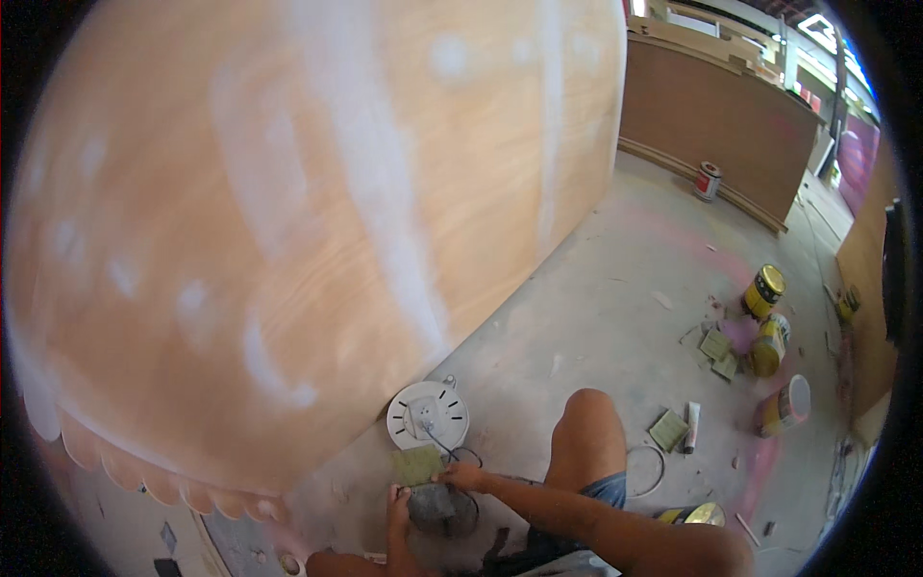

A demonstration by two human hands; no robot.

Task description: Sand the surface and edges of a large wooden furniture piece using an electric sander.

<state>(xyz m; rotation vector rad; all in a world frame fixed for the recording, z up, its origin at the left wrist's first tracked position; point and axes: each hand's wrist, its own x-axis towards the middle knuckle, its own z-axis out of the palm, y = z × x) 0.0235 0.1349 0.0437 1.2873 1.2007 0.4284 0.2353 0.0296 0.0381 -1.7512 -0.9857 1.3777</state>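
Observation:
Both my hands hold an olive-green sandpaper sheet (416,465) low in front of me. My left hand (398,500) pinches its lower left edge, and my right hand (463,477) grips its right corner. Just below the sheet is a dark grey, dusty rounded thing (437,510); its kind is not clear, and a dark cord curves beside it. Beyond the sheet, a white round cable reel (428,415) with dark slots rests on the floor by the wooden panel's foot.
A large curved wooden panel (461,192) with whitish filler patches rises at left and ahead. To the right on the floor lie paint cans (763,291), green sheets (668,430), a tube (692,427) and a wire ring (646,471). A brown wooden counter (716,120) stands farther back.

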